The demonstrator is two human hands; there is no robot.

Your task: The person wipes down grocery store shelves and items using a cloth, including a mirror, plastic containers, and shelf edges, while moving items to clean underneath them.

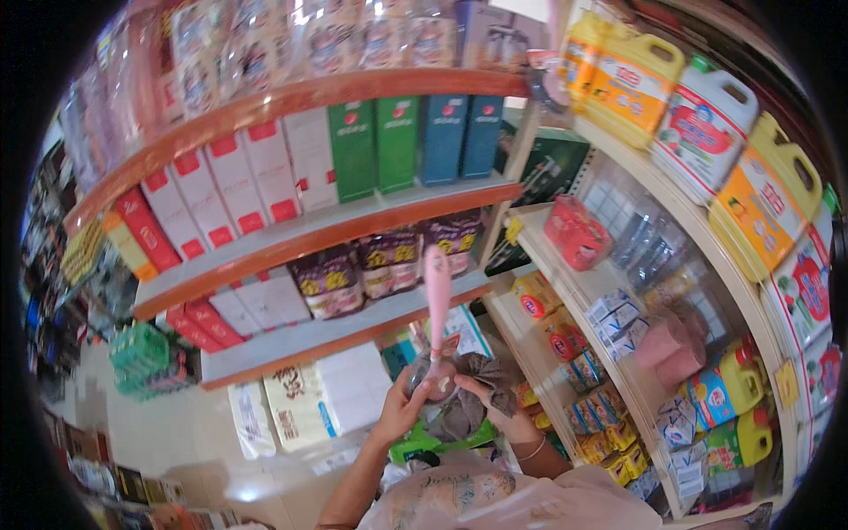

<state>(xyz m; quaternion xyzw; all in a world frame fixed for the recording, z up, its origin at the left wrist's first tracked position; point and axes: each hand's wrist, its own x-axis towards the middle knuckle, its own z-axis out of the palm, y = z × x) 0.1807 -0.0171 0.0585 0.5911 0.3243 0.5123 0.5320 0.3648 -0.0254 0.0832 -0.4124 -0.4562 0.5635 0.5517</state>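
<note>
A long-handled pink brush (438,298) stands in front of me with its handle pointing up and away. My left hand (401,409) grips its round head (440,386) from the left side, the thumb lying on it. A crumpled grey cloth (467,421) is bunched in my right hand (498,412), whose thumb rests at the right side of the brush head. The fingers under the head and inside the cloth are hidden. Clear wrapping seems to cover part of the head, though blur leaves this uncertain.
Ahead, orange-edged shelves (318,235) hold boxes and purple bags (391,262). At the right, cream shelves (629,318) carry soap packs and large detergent jugs (702,129). White paper packs (354,384) stand on the floor below. Green bottle packs (139,351) stand at the left.
</note>
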